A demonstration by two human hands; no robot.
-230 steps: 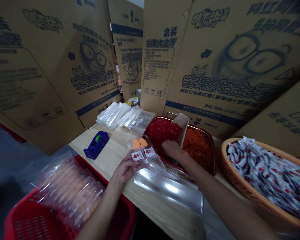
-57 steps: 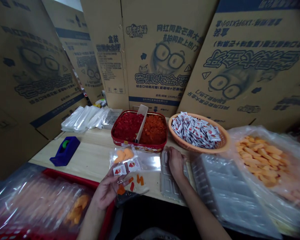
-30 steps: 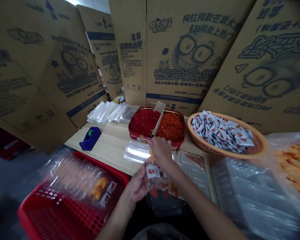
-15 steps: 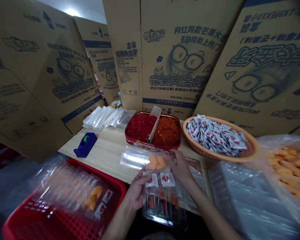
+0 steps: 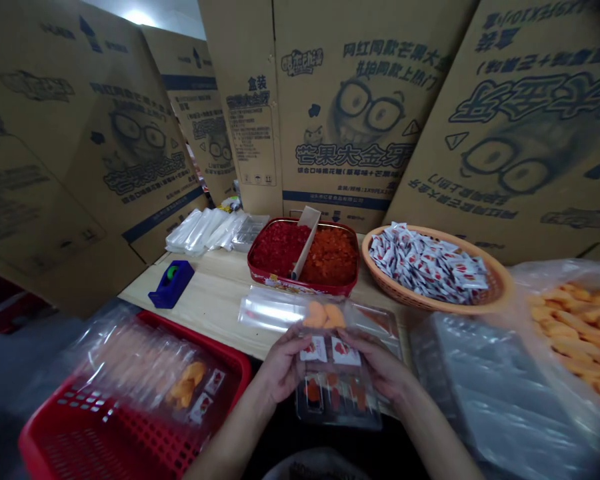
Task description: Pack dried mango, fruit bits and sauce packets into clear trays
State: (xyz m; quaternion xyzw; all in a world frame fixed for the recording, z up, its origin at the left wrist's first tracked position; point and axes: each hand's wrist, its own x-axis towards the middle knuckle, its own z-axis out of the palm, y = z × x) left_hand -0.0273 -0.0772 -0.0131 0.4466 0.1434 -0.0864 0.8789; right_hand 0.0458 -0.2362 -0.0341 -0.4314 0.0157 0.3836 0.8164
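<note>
Between my hands is a clear plastic tray in a clear bag. Orange candy pieces show at its far end, two white sachets across its middle, and red-orange bits in the near compartments. My left hand grips the left side, thumb on top near a sachet. On the opposite side my right hand is closed on the edge, its thumb beside the other sachet. The fingers underneath are hidden. Beyond the tray, a flat clear bag lies on the wooden table.
A red tin holds red and orange bits with a divider. Right of it stands an orange basket of sachets, then a bag of orange candy. At left are a blue tape dispenser and a red crate with packed trays. Cardboard boxes stand behind.
My right hand has come down from the tray's far end to its right side. The tray has shifted slightly right and levelled between both hands. The view has moved a little.
</note>
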